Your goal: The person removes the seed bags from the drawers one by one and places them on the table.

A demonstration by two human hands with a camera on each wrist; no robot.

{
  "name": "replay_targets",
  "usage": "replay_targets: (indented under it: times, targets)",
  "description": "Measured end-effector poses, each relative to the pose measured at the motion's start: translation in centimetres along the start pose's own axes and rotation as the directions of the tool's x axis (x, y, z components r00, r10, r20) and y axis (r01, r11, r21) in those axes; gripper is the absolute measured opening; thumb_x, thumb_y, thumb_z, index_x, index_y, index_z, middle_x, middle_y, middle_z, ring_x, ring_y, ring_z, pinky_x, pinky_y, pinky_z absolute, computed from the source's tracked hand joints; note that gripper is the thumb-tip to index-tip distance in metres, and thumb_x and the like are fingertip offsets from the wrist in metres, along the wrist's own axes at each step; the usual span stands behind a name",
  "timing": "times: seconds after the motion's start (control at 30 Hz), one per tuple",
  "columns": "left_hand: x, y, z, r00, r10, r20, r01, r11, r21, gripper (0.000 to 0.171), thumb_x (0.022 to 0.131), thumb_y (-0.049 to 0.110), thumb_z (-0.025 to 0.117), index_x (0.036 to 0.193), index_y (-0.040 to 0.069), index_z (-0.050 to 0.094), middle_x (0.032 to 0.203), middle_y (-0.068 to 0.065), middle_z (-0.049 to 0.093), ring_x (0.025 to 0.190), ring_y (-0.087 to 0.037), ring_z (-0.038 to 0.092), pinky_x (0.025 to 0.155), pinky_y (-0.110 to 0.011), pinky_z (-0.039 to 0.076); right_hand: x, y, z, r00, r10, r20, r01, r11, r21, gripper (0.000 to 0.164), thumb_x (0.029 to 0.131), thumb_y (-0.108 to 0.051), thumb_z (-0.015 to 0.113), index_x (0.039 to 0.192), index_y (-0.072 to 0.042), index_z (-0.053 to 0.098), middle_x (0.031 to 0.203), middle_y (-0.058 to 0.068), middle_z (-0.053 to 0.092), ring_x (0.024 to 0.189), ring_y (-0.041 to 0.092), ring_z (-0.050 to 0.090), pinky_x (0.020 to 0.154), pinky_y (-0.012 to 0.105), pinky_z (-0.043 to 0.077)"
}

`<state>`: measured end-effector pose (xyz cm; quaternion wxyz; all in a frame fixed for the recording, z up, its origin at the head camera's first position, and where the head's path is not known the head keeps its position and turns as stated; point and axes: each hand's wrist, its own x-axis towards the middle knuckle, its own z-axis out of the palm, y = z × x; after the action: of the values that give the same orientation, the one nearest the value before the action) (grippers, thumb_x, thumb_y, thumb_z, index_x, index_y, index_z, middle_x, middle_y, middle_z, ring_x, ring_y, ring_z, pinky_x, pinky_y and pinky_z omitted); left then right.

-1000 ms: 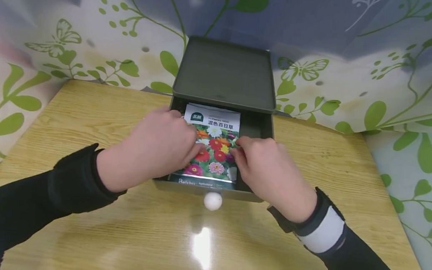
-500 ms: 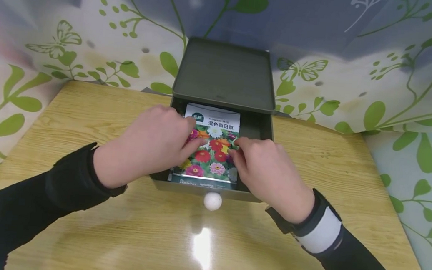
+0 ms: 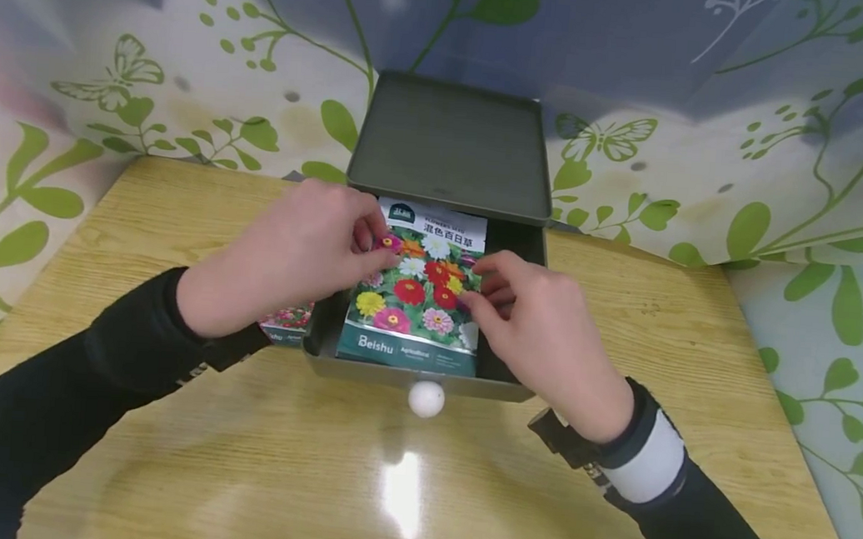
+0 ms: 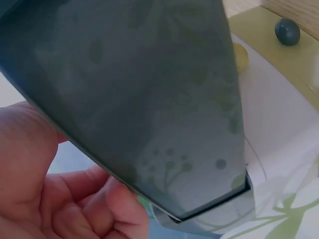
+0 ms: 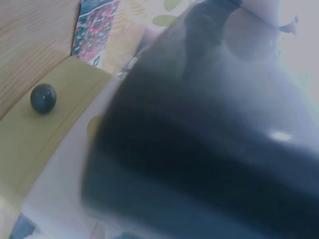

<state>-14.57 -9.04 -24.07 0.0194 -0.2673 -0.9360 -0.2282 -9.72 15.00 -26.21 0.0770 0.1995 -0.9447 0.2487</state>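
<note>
A flower seed packet (image 3: 418, 289) with bright zinnias on its front lies in the open drawer (image 3: 349, 372) of a dark grey box (image 3: 451, 146). At the packet's upper left edge my left hand (image 3: 294, 243) holds it, the thumb on its front. My right hand (image 3: 544, 319) holds the opposite edge between thumb and curved index finger. In the left wrist view, curled fingers (image 4: 79, 199) show beside the box's dark top, which hides the packet. The right wrist view is filled by the blurred box (image 5: 189, 124), and the right hand is hidden.
A second seed packet (image 3: 286, 324) with pink flowers lies on the wooden table (image 3: 297, 469), left of the drawer and partly under my left wrist. A white round knob (image 3: 426, 398) sticks out from the drawer front. Behind the box hangs a leaf-patterned cloth (image 3: 250, 65).
The packet has shifted slightly away from me, and its green lower band now shows fully. My left hand has risen a little, uncovering the second packet. My right hand's fingers have spread slightly.
</note>
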Motion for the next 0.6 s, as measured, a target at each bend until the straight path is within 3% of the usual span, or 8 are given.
replay_targets:
  times: [0.17, 0.3, 0.43, 0.6]
  targets:
    - [-0.2, -0.4, -0.5, 0.998, -0.058, 0.018, 0.059, 0.996, -0.073, 0.018, 0.085, 0.026, 0.081, 0.084, 0.012, 0.070, 0.072, 0.003, 0.065, 0.061, -0.012, 0.059, 0.061, -0.033, 0.047, -0.1, 0.5, -0.2, 0.999, 0.025, -0.039, -0.020, 0.991, 0.129, 0.023, 0.086, -0.011, 0.079, 0.104, -0.003, 0.068, 0.093, 0.007, 0.070, 0.079, 0.016, 0.070, 0.070, 0.035, 0.058]
    - [-0.2, -0.8, -1.1, 0.990, -0.107, 0.089, 0.122, 0.974, -0.189, 0.021, 0.084, 0.028, 0.082, 0.090, 0.011, 0.071, 0.080, 0.000, 0.067, 0.069, -0.014, 0.062, 0.065, -0.035, 0.047, -0.1, 0.7, -0.7, 0.998, 0.047, -0.039, -0.038, 0.978, 0.203, 0.017, 0.086, -0.011, 0.079, 0.099, -0.004, 0.070, 0.095, 0.007, 0.069, 0.079, 0.016, 0.069, 0.071, 0.035, 0.058]
    - [-0.1, -1.5, -1.4, 0.978, -0.137, 0.159, 0.183, 0.927, -0.327, 0.028, 0.083, 0.030, 0.083, 0.098, 0.009, 0.070, 0.089, -0.005, 0.067, 0.073, -0.019, 0.063, 0.066, -0.036, 0.047, -0.1, 1.0, -1.1, 0.997, 0.080, -0.004, -0.076, 0.962, 0.263, 0.014, 0.088, -0.012, 0.078, 0.099, -0.007, 0.071, 0.095, 0.003, 0.069, 0.078, 0.014, 0.068, 0.068, 0.032, 0.056]
    - [0.0, -2.4, -1.4, 0.965, -0.166, 0.204, 0.245, 0.849, -0.468, 0.031, 0.082, 0.028, 0.084, 0.102, 0.008, 0.070, 0.092, -0.008, 0.068, 0.079, -0.022, 0.064, 0.068, -0.035, 0.048, -0.3, 1.2, -1.6, 0.987, 0.141, 0.080, -0.161, 0.917, 0.364, 0.013, 0.091, -0.014, 0.075, 0.102, -0.010, 0.070, 0.093, 0.001, 0.071, 0.077, 0.012, 0.068, 0.067, 0.028, 0.055]
